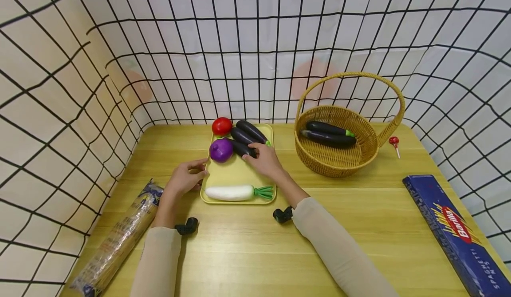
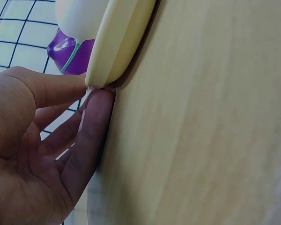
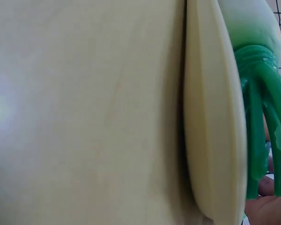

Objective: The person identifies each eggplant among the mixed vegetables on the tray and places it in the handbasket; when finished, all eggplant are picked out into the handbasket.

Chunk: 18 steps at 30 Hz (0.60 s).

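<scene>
A yellow tray (image 1: 235,175) holds a red tomato (image 1: 222,126), a round purple vegetable (image 1: 221,150), three dark eggplants and a white radish (image 1: 229,193) with green leaves. My left hand (image 1: 186,177) pinches the tray's left rim; in the left wrist view, thumb and fingers of the hand (image 2: 42,122) meet at the rim (image 2: 105,56). My right hand (image 1: 265,158) holds the stem end of the nearest eggplant (image 1: 239,148) between thumb and fingers. In the right wrist view, the radish leaves (image 3: 257,112) mostly hide that hand (image 3: 271,208).
To the right stands a wicker basket (image 1: 335,166) with a tall handle and two eggplants (image 1: 329,139) inside. A red lollipop (image 1: 394,141) lies beside it. A spaghetti box (image 1: 455,230) is at far right, a clear pasta packet (image 1: 123,235) at left. Grid-patterned cloth surrounds the table.
</scene>
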### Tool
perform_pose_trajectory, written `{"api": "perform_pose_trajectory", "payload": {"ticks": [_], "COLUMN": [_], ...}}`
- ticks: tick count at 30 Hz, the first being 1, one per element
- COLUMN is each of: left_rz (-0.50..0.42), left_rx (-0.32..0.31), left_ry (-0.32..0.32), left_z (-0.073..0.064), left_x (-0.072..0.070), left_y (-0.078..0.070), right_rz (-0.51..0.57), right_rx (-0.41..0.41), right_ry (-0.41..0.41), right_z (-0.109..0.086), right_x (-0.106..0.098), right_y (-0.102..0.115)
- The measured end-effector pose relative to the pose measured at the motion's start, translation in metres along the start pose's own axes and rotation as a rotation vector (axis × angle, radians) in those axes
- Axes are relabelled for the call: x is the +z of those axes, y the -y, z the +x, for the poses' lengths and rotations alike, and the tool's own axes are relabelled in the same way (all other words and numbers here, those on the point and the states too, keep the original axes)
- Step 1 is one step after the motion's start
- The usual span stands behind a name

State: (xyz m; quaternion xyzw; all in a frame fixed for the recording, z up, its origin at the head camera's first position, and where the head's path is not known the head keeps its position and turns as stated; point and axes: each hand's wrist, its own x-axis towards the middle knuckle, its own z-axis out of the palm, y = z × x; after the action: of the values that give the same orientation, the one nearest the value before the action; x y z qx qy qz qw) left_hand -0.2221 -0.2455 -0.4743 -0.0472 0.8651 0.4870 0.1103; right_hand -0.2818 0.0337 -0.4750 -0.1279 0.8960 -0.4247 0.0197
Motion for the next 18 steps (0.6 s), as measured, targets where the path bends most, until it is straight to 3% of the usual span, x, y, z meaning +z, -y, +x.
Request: {"api": "perform_pose_trajectory", "payload": {"ticks": [18], "left_rz": [-0.01], "left_rx": [0.001], "left_ry": [0.003], "left_z": [0.0], "left_x": [-0.001], "left_y": [-0.001], "right_rz": [0.028], "right_rx": [0.029], "right_ry": [-0.031], "right_z": [-0.016], "right_x": [-0.025], "right_y": [0.007]}}
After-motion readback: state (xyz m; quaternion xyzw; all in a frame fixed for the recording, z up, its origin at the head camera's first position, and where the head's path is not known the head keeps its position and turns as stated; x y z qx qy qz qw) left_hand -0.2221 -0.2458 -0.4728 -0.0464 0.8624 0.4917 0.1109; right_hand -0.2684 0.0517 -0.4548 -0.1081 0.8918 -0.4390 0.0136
